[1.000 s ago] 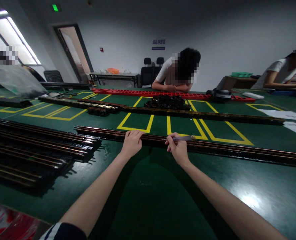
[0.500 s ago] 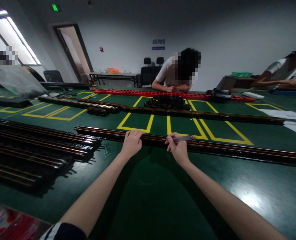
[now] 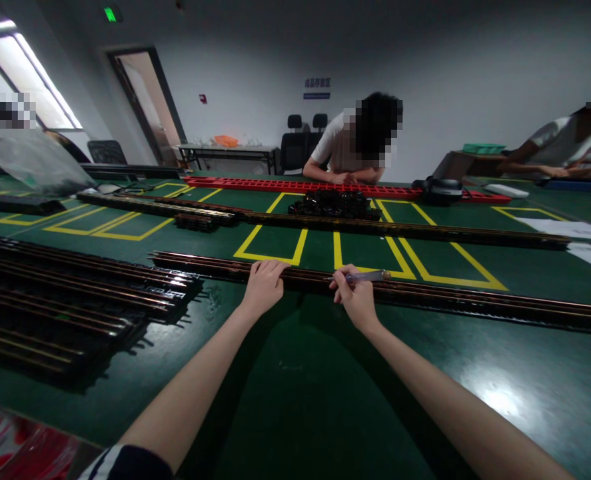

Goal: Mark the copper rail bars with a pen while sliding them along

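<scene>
A long black rail [image 3: 455,300] with copper-coloured strips lies crosswise on the green table in front of me. My left hand [image 3: 265,283] is closed over it left of the middle, fingers curled across the far edge. Farther right, my right hand [image 3: 354,293] pinches a screwdriver [image 3: 370,276] with a translucent handle, which points left and lies low over the rail. Its tip meets the rail near my fingers, but whether it sits in a screw is too small to make out.
Several similar rails [image 3: 75,293] are stacked at the left. Behind my rail lie another long rail [image 3: 425,231], a heap of black parts [image 3: 332,204] and a red slotted strip [image 3: 255,185]. A co-worker [image 3: 342,147] leans on the far side; papers [image 3: 565,228] lie at right.
My hands, the screwdriver and the rail stay in place. At the far right, another person's arms and hands have shifted slightly.
</scene>
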`<state>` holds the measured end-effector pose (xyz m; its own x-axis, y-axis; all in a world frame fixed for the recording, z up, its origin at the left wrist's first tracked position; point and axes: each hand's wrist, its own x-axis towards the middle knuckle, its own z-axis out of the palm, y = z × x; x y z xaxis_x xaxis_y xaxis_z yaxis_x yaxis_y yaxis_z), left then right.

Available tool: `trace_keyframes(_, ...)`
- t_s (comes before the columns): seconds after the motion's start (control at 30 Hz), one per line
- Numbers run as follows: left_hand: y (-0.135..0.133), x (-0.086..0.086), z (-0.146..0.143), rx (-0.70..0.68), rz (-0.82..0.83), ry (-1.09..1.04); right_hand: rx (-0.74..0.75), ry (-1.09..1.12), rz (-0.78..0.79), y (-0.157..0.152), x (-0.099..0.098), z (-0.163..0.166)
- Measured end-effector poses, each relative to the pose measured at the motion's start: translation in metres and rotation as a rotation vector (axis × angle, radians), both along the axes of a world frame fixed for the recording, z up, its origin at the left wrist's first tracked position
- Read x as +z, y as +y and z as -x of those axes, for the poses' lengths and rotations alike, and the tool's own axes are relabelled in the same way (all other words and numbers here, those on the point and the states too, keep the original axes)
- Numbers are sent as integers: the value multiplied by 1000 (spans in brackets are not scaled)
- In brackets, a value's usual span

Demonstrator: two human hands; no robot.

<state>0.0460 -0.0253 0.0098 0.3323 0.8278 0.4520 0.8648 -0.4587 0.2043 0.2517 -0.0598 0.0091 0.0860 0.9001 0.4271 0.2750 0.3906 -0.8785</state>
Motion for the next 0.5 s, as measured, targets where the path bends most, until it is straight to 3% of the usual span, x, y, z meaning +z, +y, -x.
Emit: trace_keyframes(0.5,2,-3,1,-3,-11,14,-1,-4,-12,1,-1,1)
